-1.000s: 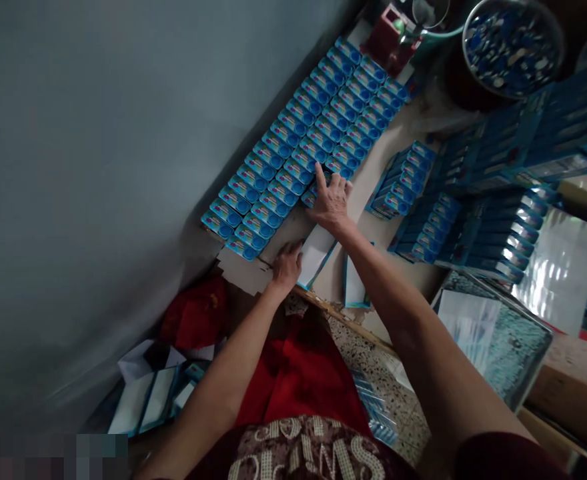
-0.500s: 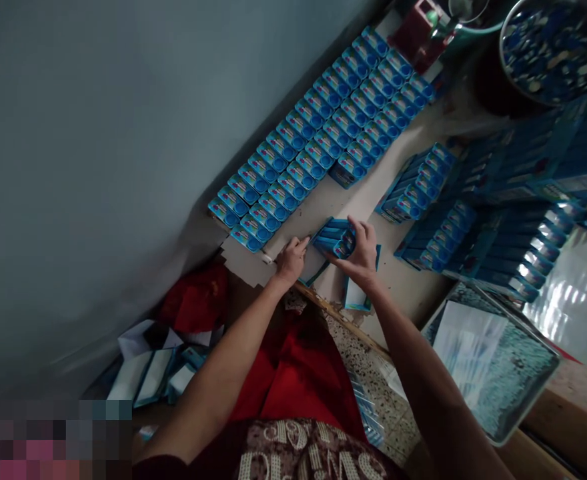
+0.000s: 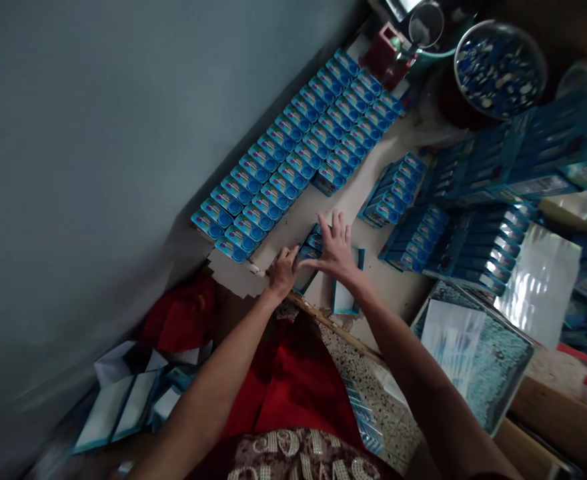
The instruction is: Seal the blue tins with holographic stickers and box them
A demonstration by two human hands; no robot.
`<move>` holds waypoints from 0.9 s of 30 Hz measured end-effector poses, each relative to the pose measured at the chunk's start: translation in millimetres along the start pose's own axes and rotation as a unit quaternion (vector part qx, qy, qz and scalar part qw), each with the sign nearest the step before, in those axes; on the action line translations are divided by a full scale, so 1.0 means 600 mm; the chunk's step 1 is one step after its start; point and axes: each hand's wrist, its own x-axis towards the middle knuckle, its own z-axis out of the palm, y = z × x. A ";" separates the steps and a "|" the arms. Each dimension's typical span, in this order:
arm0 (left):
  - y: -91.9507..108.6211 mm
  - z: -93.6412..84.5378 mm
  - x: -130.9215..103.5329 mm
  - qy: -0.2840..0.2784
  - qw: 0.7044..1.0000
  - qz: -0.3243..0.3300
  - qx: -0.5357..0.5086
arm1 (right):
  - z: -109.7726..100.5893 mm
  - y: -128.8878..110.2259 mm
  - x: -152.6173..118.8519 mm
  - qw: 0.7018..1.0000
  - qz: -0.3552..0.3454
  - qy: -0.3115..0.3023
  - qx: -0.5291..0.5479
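Observation:
Several small blue packs (image 3: 315, 241) stand grouped in a shallow blue carton (image 3: 301, 283) near the table's front edge, partly hidden by my hands. At the carton's left edge my left hand (image 3: 283, 270) is closed, with bent fingers gripping its side. My right hand (image 3: 335, 252) is spread open over the packs, fingers pointing away and thumb stretched left. Just right of it lies another shallow carton (image 3: 346, 297), pale inside with blue edges.
Long rows of blue packs (image 3: 293, 150) run along the wall. Packed blue cartons (image 3: 398, 190) stand to the right, near a metal pot (image 3: 498, 70) full of blue and white pieces. A red device (image 3: 386, 57) sits at the far end. A teal-patterned tray (image 3: 498, 373) lies at right.
My right hand has let go of the bunch of packs and opened out over them. The packs now sit lower in the carton. My left fingers have curled in, and the view has shifted.

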 end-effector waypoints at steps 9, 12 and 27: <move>0.001 0.018 0.001 0.013 1.000 -0.019 0.006 | -0.030 0.097 0.279 0.991 0.033 0.064 -0.117; 0.008 0.018 -0.002 0.017 0.999 -0.030 0.001 | -0.007 0.082 0.272 0.989 0.036 0.082 -0.118; 0.048 -0.002 0.056 0.042 0.995 -0.068 -0.055 | -0.004 0.099 0.316 0.990 0.048 0.074 -0.111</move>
